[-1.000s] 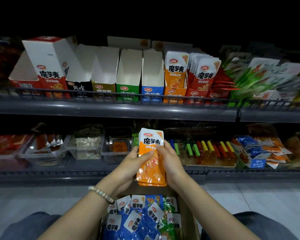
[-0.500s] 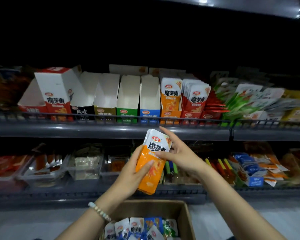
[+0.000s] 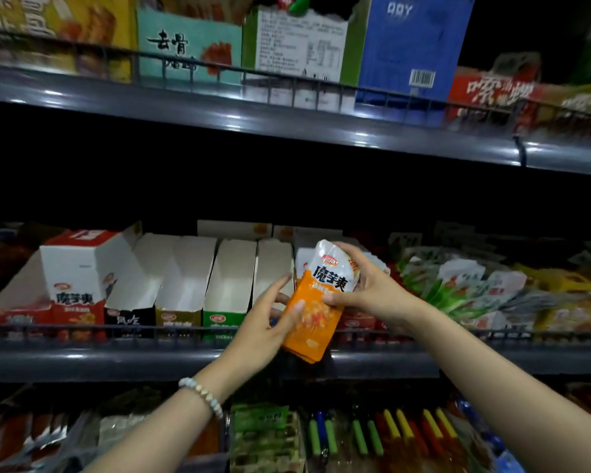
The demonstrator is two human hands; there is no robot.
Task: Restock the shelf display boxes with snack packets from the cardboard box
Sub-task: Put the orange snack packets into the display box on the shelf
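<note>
A stack of orange-and-white snack packets is held up in front of the middle shelf, tilted to the right. My left hand grips its lower left edge, thumb on the front. My right hand holds the upper right side, fingers curled over the top. Behind them stands a row of white display boxes: a green-fronted one, a yellow-fronted one and a black-fronted one, all showing bare insides. The box directly behind the packets is mostly hidden. The cardboard box is out of view.
A wire rail runs along the middle shelf's front edge. A tall red-and-white box stands at the left; loose green and white packets pile at the right. Cartons fill the top shelf. Tubs and coloured sticks lie below.
Both hands have lifted the orange packets from the lower shelf's level up to the middle shelf's display boxes. The view has tilted upward, so the cardboard box has left the frame.
</note>
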